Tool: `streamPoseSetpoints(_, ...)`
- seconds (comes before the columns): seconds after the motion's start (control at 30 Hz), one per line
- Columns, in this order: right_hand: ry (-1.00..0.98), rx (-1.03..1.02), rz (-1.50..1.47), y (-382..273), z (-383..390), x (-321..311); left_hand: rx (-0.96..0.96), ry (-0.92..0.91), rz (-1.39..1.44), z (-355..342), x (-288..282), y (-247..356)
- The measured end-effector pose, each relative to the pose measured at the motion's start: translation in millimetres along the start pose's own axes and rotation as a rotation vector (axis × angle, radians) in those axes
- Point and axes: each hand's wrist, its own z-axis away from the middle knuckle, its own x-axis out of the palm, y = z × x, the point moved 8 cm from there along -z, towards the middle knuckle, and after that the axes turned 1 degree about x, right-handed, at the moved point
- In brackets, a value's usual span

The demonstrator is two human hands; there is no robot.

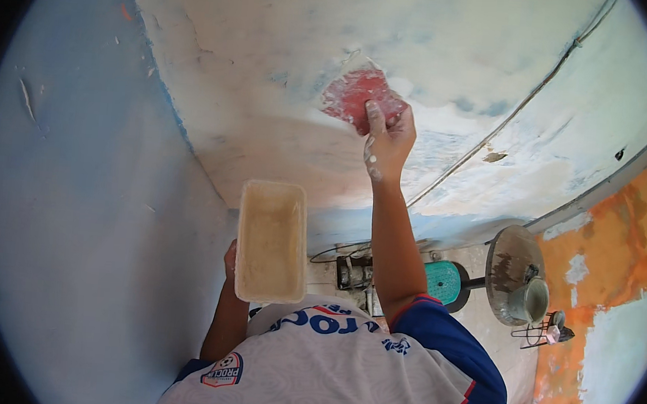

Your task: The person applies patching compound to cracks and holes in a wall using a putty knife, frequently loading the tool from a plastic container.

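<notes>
The right hand (pixel 390 143) pinches a white-smeared red scraper (pixel 351 96) against the far wall (pixel 236 58), while the half-hidden left hand (pixel 230 260) grips a cream tub (pixel 245 234) at near left.

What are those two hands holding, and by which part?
The right hand holds a flat red spreader by its lower right edge. The left hand holds a pale tub, visibly at its left side; the rest of that grip is hidden.

The cream rectangular plastic tub (pixel 243 241) is looking smooth, the flat red plastic spreader (pixel 351 96) is showing chalky smears, the pale plastered wall (pixel 255 105) is appearing matt.
</notes>
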Motion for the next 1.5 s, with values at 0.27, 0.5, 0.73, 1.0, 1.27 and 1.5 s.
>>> streamPoseSetpoints(0.27, 0.102, -0.027, -0.075, 5, 17, -40, 0.041, 0.046, -0.095, 13, -24, 6)
streamPoseSetpoints(0.5, -0.015, -0.075, 0.01, -13, 5, 15, 0.007, 0.084, -0.063, 18, -2, 3)
streamPoseSetpoints(0.73, 0.158, -0.001, -0.193, -6, 37, -23, 0.022, 0.011, -0.071, 28, -26, 3)
streamPoseSetpoints(1.0, 0.25, -0.005, -0.192, 17, 4, -14, -0.046, -0.058, -0.01, 29, -7, -2)
streamPoseSetpoints(1.27, 0.16, -0.038, -0.372, -29, 36, 13, -0.04, -0.046, -0.045, 37, -24, -5)
streamPoseSetpoints(1.5, 0.28, 0.154, -0.443, 14, 27, -17, -0.107, -0.064, -0.009, 36, -31, -15)
